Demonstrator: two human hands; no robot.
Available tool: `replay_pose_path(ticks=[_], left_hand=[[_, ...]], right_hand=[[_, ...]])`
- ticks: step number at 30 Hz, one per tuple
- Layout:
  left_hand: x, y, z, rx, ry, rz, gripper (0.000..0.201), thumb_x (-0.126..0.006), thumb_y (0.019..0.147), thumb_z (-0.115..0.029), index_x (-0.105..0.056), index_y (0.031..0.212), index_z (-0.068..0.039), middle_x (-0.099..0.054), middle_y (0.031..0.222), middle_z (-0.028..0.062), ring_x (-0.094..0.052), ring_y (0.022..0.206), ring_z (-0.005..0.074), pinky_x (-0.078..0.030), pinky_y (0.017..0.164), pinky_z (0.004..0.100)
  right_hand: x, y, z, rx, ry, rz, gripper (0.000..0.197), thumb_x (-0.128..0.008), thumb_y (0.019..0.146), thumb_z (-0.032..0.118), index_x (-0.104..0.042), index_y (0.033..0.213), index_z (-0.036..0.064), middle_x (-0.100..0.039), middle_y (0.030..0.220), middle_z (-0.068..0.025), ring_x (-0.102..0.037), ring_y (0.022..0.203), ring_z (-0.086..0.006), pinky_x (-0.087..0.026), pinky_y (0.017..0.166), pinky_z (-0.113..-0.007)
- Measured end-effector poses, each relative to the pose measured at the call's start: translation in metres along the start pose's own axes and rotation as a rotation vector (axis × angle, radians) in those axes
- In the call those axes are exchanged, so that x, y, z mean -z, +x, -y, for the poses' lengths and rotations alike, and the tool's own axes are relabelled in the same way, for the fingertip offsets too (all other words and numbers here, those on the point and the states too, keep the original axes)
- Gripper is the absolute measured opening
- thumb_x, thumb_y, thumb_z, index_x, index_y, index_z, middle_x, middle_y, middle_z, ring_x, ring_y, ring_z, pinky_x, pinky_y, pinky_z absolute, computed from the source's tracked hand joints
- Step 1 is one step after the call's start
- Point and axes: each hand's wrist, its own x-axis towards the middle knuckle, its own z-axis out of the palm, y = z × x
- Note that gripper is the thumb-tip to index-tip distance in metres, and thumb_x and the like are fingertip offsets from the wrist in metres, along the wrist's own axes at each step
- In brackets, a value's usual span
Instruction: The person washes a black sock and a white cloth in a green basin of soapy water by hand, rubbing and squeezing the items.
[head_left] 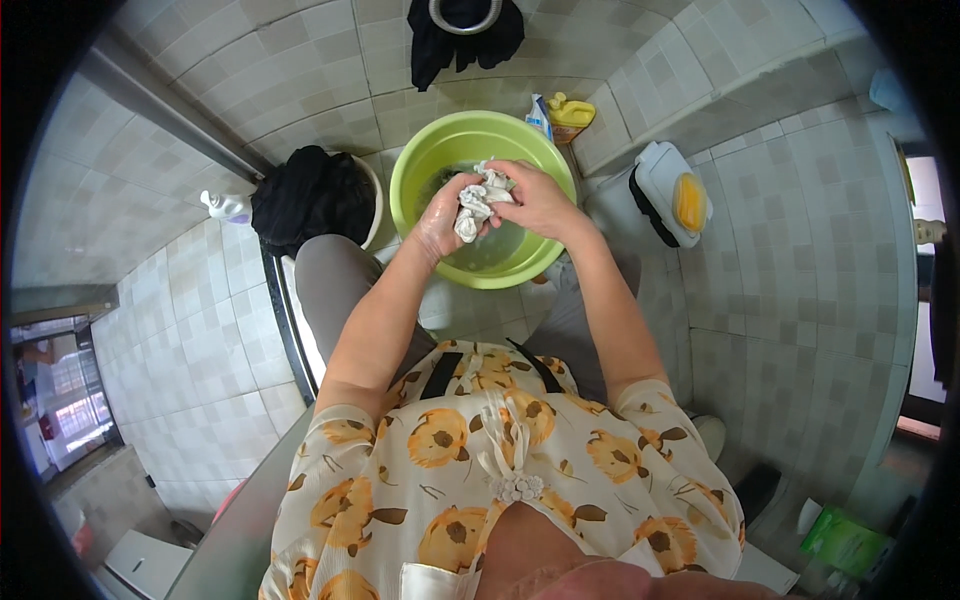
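A bunched-up white cloth (474,211), wet and crumpled, is held between both my hands above a green basin (408,150). My left hand (443,215) grips it from the left, the wrist wet with some suds. On the other side my right hand (538,200) has its fingers and thumb curled around the cloth. What kind of garment or cloth it is cannot be made out. Cloudy water (488,250) lies in the basin below, with something dark partly hidden behind my left hand.
Black clothes (310,200) are heaped over a white tub on the left, beside a white bottle (226,207). A yellow bottle (570,118) stands behind the basin. To the right sits a lidded white bin (655,170) with a yellow thing (690,203) on top. Tiled walls surround the spot.
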Motion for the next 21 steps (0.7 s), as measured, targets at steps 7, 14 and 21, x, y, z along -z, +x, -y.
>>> replay_pose_path(ticks=[7, 14, 21], left_hand=[[0.007, 0.005, 0.008, 0.086, -0.003, -0.064, 0.030, -0.047, 0.086, -0.026, -0.056, 0.101, -0.002, -0.062, 0.076, 0.0085, -0.059, 0.055, 0.0170, -0.047, 0.042, 0.0237], [0.002, 0.006, 0.009, 0.051, 0.125, -0.071, 0.026, -0.051, 0.083, -0.019, -0.052, 0.106, -0.007, -0.062, 0.086, 0.0073, -0.060, 0.067, 0.0163, -0.043, 0.047, 0.0262], [0.033, 0.023, 0.024, 0.059, 0.111, -0.497, 0.017, -0.048, 0.080, -0.015, -0.057, 0.093, -0.008, -0.058, 0.073, 0.0043, -0.055, 0.062, 0.0143, -0.038, 0.045, 0.0277]], right_hand=[[-0.007, -0.004, -0.006, 0.005, -0.398, -0.116, 0.041, -0.064, 0.072, 0.017, -0.059, 0.112, 0.0073, -0.062, 0.095, -0.0164, -0.059, 0.092, -0.0330, -0.047, 0.080, -0.035], [-0.003, -0.008, -0.056, -0.096, 0.220, -0.185, 0.033, -0.063, 0.081, 0.013, -0.057, 0.110, -0.0022, -0.064, 0.098, -0.0119, -0.062, 0.083, -0.0172, -0.048, 0.073, -0.028], [-0.026, 0.005, -0.069, -0.197, 0.625, -0.230, 0.024, -0.057, 0.087, 0.011, -0.057, 0.106, -0.0052, -0.062, 0.088, -0.0055, -0.056, 0.076, -0.0103, -0.046, 0.067, -0.026]])
